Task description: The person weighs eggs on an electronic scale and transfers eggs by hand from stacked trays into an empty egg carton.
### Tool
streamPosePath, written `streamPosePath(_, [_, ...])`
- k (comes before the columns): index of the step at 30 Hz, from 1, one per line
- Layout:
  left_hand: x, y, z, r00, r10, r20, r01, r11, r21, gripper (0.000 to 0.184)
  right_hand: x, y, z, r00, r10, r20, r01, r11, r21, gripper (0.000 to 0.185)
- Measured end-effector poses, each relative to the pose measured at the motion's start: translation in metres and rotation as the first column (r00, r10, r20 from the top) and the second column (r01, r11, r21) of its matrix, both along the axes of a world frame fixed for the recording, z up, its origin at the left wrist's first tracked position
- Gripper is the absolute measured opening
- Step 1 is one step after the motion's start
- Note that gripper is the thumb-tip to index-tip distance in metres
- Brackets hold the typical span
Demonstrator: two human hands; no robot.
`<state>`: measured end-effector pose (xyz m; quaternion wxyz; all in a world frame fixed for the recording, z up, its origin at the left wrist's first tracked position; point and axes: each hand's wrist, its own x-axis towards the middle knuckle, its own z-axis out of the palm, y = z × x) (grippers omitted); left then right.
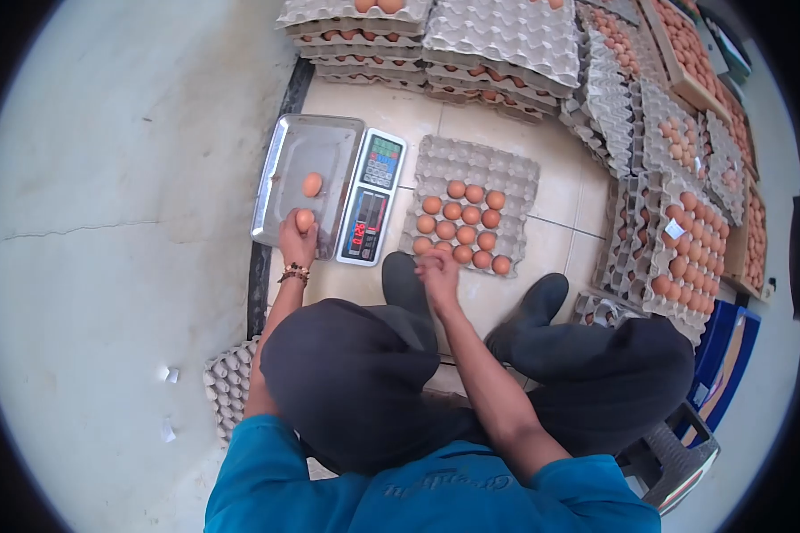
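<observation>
A brown egg sits in the fingertips of my left hand, at the near end of the metal scale pan. Another brown egg lies farther up the pan. Red digits glow on the display of the digital scale, right of the pan. My right hand is at the near edge of a grey egg tray, its fingers curled at a partly covered egg. Several brown eggs fill the tray's nearer cups, while its far rows hold none.
Stacked egg trays stand at the back, and more egg-filled trays rise on the right. Wooden crates of eggs line the far right. My boots flank the tray's near side. An upturned-looking tray lies at lower left.
</observation>
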<state>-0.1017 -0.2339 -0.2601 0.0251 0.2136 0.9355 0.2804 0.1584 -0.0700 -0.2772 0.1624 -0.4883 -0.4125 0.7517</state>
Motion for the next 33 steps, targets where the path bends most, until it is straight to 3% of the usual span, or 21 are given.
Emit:
streamPosePath(2, [0.0,-0.003,-0.005,0.999,-0.04,0.031,0.036,0.994,0.102,0.045,-0.01,-0.009,0.003,0.996,0.071,-0.051,-0.069,0.997,0.031,0.022])
streamPosePath(3, [0.009,0.003,0.0,0.991,-0.03,0.128,0.005,0.982,0.189,0.043,-0.014,-0.01,0.007,0.99,0.118,-0.082,-0.115,0.992,0.043,0.023])
streamPosePath(4, [0.024,0.015,0.014,0.974,-0.169,0.149,0.137,0.97,0.202,0.044,-0.019,-0.014,0.01,0.984,0.165,-0.065,-0.158,0.982,0.102,0.029])
streamPosePath(5, [0.041,0.027,0.036,0.941,-0.298,0.161,0.26,0.941,0.218,0.044,-0.023,-0.012,0.022,0.974,0.162,-0.161,-0.16,0.987,0.025,0.04])
streamPosePath(7, [0.075,0.053,0.07,0.831,-0.531,0.167,0.47,0.83,0.302,0.048,-0.034,-0.01,0.055,0.978,0.176,-0.113,-0.17,0.984,0.063,0.048])
streamPosePath(8, [0.089,0.064,0.072,0.789,-0.584,0.193,0.515,0.799,0.311,0.049,-0.037,-0.01,0.067,0.981,0.166,-0.097,-0.16,0.985,0.069,0.049])
streamPosePath(10, [0.109,0.079,0.071,0.689,-0.681,0.246,0.602,0.728,0.329,0.053,-0.036,-0.01,0.055,0.985,0.157,-0.075,-0.133,0.956,0.26,0.05])
streamPosePath(11, [0.116,0.083,0.065,0.673,-0.686,0.275,0.606,0.726,0.327,0.057,-0.032,-0.009,0.049,0.986,0.156,-0.06,-0.125,0.928,0.352,0.05])
streamPosePath(14, [0.132,0.099,0.052,0.658,-0.678,0.327,0.584,0.734,0.347,0.066,-0.009,0.005,0.029,0.992,0.123,-0.016,-0.107,0.916,0.388,0.042])
streamPosePath(16, [0.142,0.104,0.066,0.665,-0.658,0.353,0.541,0.75,0.38,0.07,0.018,0.029,0.016,0.983,-0.036,0.183,-0.07,0.836,0.544,0.038])
streamPosePath(18, [0.133,0.095,0.05,0.692,-0.606,0.392,0.485,0.793,0.369,0.07,0.041,0.055,0.022,0.85,-0.301,0.433,-0.054,0.767,0.639,0.038])
streamPosePath(19, [0.129,0.089,0.042,0.719,-0.578,0.385,0.456,0.811,0.366,0.069,0.048,0.064,0.011,0.698,-0.462,0.547,-0.052,0.729,0.682,0.039])
streamPosePath(23, [0.119,0.057,0.022,0.772,-0.547,0.323,0.447,0.83,0.335,0.058,0.073,0.1,0.005,0.707,-0.438,0.555,-0.124,0.696,0.708,0.043])
streamPosePath(26, [0.125,0.051,0.021,0.799,-0.503,0.328,0.378,0.846,0.377,0.056,0.078,0.109,-0.007,0.766,-0.303,0.567,-0.232,0.692,0.683,0.039])
streamPosePath(29, [0.132,0.038,0.023,0.807,-0.476,0.35,0.34,0.859,0.383,0.056,0.078,0.109,-0.027,0.746,-0.381,0.546,-0.259,0.589,0.765,0.031])
streamPosePath(32, [0.133,0.026,0.019,0.816,-0.458,0.352,0.326,0.868,0.375,0.055,0.052,0.135,0.008,0.805,-0.488,0.337,-0.109,0.438,0.893,0.026])
streamPosePath(33, [0.135,0.025,0.02,0.814,-0.437,0.383,0.277,0.872,0.405,0.054,0.034,0.157,0.035,0.848,-0.492,0.198,-0.029,0.33,0.944,0.027])
